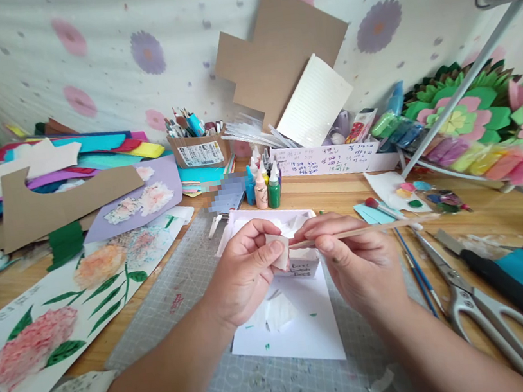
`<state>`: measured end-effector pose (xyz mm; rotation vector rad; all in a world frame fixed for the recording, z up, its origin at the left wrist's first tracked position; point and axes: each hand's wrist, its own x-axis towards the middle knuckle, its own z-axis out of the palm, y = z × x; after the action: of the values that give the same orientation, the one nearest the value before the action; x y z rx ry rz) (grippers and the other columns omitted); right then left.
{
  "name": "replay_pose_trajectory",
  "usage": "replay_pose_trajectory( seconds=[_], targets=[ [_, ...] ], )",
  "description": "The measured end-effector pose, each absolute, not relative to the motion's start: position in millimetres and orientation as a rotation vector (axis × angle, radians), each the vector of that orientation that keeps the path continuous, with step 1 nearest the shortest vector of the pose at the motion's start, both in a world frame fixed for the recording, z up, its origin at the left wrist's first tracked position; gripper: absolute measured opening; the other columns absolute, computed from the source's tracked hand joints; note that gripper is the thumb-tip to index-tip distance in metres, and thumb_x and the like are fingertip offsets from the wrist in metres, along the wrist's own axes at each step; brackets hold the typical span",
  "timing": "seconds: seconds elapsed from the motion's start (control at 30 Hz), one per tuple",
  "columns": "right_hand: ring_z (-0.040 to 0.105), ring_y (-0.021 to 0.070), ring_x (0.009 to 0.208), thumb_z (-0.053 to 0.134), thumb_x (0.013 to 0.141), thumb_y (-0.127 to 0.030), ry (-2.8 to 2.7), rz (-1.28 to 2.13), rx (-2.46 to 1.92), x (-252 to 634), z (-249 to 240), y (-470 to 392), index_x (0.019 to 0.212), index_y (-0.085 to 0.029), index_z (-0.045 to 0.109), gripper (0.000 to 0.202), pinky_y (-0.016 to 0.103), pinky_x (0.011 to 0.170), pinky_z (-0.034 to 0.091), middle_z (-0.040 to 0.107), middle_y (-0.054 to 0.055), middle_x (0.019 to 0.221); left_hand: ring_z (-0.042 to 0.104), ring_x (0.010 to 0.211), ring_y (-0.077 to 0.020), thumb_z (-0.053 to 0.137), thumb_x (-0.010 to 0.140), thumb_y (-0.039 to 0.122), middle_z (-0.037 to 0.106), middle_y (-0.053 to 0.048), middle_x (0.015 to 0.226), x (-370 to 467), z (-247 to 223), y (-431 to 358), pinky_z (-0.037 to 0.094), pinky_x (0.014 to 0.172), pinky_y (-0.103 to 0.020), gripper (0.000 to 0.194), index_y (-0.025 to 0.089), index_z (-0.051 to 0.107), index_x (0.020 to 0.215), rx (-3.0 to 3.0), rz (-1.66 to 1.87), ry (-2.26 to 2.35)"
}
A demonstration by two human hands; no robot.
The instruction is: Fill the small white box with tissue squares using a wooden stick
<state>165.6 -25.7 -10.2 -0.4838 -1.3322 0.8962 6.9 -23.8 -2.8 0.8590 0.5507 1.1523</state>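
Observation:
My left hand (251, 259) is closed, pinching a small off-white piece of paper (279, 253) between thumb and fingers. My right hand (360, 253) grips a thin wooden stick (383, 227), whose left end reaches the paper piece; whether that end carries a brush tip cannot be made out. Behind and below the hands stands a white box (306, 264) with handwriting on its front and white scraps inside. Under them a white sheet (305, 332) lies on the grey cutting mat (268, 383), bearing crumpled white tissue (279, 310) and a few green specks.
Paint bottles (260, 186) stand behind the box. Scissors (470, 296), blue paintbrushes (417, 271) and a black-handled tool (487, 274) lie on the right. A sheet with paper flowers (123, 287) and brown cardboard (62, 201) cover the left. A lamp arm (465, 86) slants across the right.

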Motion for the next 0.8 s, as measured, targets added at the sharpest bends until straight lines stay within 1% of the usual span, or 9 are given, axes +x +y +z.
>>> replay_pose_trajectory(
  seconds=[0.2, 0.47, 0.63, 0.8],
  targets=[
    [0.068, 0.0195, 0.088, 0.069, 0.086, -0.021, -1.343, 0.863, -0.511, 166.2, -10.5, -26.3, 0.090, -0.030, 0.077, 0.013, 0.040, 0.085, 0.054, 0.077, 0.001, 0.086, 0.053, 0.057, -0.0093, 0.082, 0.072, 0.025, 0.058, 0.004, 0.059, 7.4, -3.8, -23.3, 0.040, 0.063, -0.023, 0.027, 0.017, 0.061, 0.087, 0.861, 1.154, 0.573],
    [0.069, 0.0188, 0.088, 0.068, 0.087, -0.019, -1.328, 0.854, -0.506, 167.1, -10.6, -26.5, 0.091, -0.030, 0.077, 0.015, 0.039, 0.082, 0.055, 0.077, 0.001, 0.086, 0.054, 0.058, -0.0099, 0.081, 0.071, 0.025, 0.058, 0.004, 0.060, 6.7, -2.9, -24.0, 0.039, 0.062, -0.024, 0.026, 0.017, 0.060, 0.085, 0.855, 1.149, 0.582],
    [0.069, 0.0163, 0.089, 0.066, 0.088, -0.017, -1.389, 0.850, -0.535, 168.8, -13.5, -24.5, 0.094, -0.032, 0.076, 0.019, 0.034, 0.083, 0.055, 0.077, -0.001, 0.087, 0.053, 0.057, -0.0092, 0.081, 0.072, 0.027, 0.057, 0.005, 0.059, 7.7, -4.2, -23.6, 0.038, 0.061, -0.023, 0.028, 0.018, 0.058, 0.085, 0.832, 1.152, 0.616],
    [0.071, 0.0196, 0.084, 0.068, 0.086, -0.018, -1.416, 0.779, -0.578, 171.2, -14.8, -23.8, 0.091, -0.030, 0.077, 0.016, 0.035, 0.078, 0.058, 0.077, 0.003, 0.084, 0.050, 0.057, -0.0091, 0.084, 0.069, 0.031, 0.057, 0.005, 0.061, 8.0, -7.8, -24.2, 0.034, 0.060, -0.023, 0.034, 0.018, 0.058, 0.085, 0.906, 1.187, 0.713]
  ],
)
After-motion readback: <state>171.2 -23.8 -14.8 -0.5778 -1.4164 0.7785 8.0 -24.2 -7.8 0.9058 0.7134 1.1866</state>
